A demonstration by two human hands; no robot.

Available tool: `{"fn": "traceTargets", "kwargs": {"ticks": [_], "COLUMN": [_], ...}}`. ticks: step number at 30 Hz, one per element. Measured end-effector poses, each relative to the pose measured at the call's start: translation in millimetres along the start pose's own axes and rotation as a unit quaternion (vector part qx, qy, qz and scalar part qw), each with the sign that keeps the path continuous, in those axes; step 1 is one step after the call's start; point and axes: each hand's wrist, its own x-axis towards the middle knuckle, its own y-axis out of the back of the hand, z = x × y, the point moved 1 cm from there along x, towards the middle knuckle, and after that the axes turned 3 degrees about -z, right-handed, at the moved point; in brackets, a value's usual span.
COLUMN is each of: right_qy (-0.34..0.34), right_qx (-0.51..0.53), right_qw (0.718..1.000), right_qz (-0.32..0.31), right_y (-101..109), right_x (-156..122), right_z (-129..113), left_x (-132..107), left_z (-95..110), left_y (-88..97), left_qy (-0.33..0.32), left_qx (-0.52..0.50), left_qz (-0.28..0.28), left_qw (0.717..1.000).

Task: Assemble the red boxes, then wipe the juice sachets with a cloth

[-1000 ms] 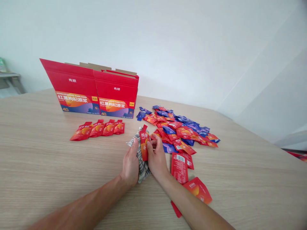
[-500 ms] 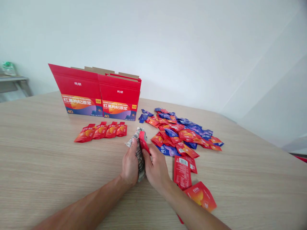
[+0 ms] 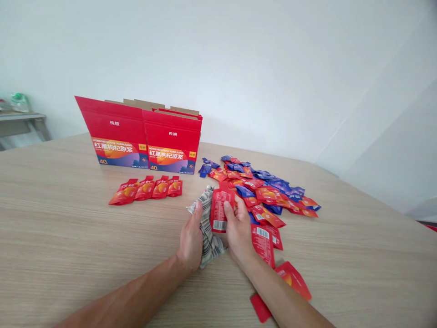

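A striped grey-and-white cloth [image 3: 206,228] is gripped in my left hand [image 3: 191,237], thumb on top and its lower end hanging below. My right hand [image 3: 239,228] pinches a red spouted pouch [image 3: 219,207] just beside the cloth. The pouch's back faces me, with small print and a barcode at its lower end. Beyond my hands, several red pouches [image 3: 145,189] lie in a neat overlapping row on the left. A loose pile of red and blue pouches [image 3: 268,193] lies beyond my right hand, and more red pouches [image 3: 295,279] lie near my right forearm.
Two red cartons [image 3: 118,148] with raised flaps stand side by side at the back left of the wooden table [image 3: 85,255]. A white wall [image 3: 273,82] rises behind the table. A small side table [image 3: 23,117] holding a green-and-white package is at far left.
My right hand has drawn the red pouch off the cloth and turned its printed back towards me. The cloth has opened out, and my hands sit slightly farther right.
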Motion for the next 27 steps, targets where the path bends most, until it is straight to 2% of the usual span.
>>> {"fn": "traceTargets", "kwargs": {"ticks": [3,7,12,17,22,27], "right_qy": [-0.004,-0.02,-0.073,-0.043,-0.008,0.028], "right_qx": [-0.032,-0.085,-0.029,0.022,0.009,-0.057], "right_qw": [0.999,0.996,0.991,0.979,0.972,0.962], "right_qz": [-0.014,-0.018,-0.105,-0.199,-0.237,-0.264], "right_y": [-3.7,-8.6,-16.9,-21.0,-23.9,-18.2], "right_x": [1.0,-0.6,-10.9,-22.0,-30.7,-28.6], "right_z": [8.7,5.0,-10.4,-23.0,-30.7,-42.9], "left_x": [-2.1,-4.3,-4.3,-0.2,4.6,10.7], "left_z": [-1.0,-1.3,-1.9,2.2,10.4,14.5], "left_y": [-2.3,-3.2,-1.1,4.1,8.6,10.7], "left_qy": [0.024,-0.005,-0.042,-0.085,-0.091,-0.052], "left_qx": [-0.027,-0.017,0.052,0.107,0.161,0.124], "left_qz": [-0.024,-0.039,-0.018,-0.004,0.045,0.118], "left_qw": [0.999,0.999,0.998,0.991,0.982,0.984]}}
